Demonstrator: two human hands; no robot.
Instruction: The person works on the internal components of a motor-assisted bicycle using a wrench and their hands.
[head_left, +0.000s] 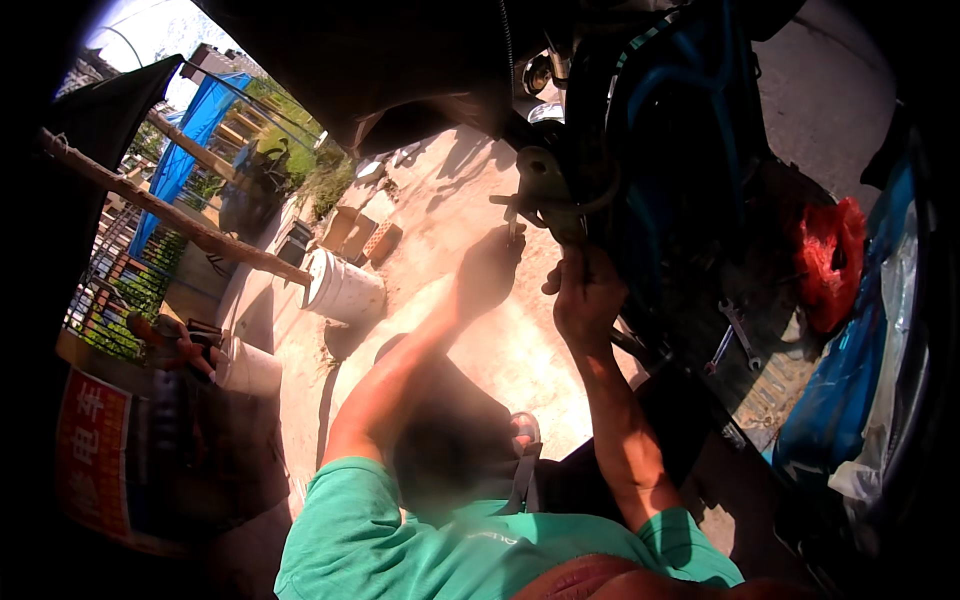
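Observation:
A grey-green metal bracket (543,178) with a round hole at its upper end hangs in front of the dark body of a vehicle. My right hand (588,292) is closed at the lower end of this bracket, knuckles toward me. Just left of it, my left hand (490,265) is raised with its fingers drawn together. A small pale piece shows at those fingertips, below a thin bar sticking out of the bracket; its kind is too small to make out. A dark cable (603,195) curves beside the bracket on the right.
Two wrenches (735,335) lie on the vehicle's floorboard at right, near a red plastic bag (832,262). On the sunlit ground stand a white bucket (342,287), a cardboard box (348,232) and another pale bucket (248,368). A wooden pole (180,215) slants across the left. A dark cover overhangs the top.

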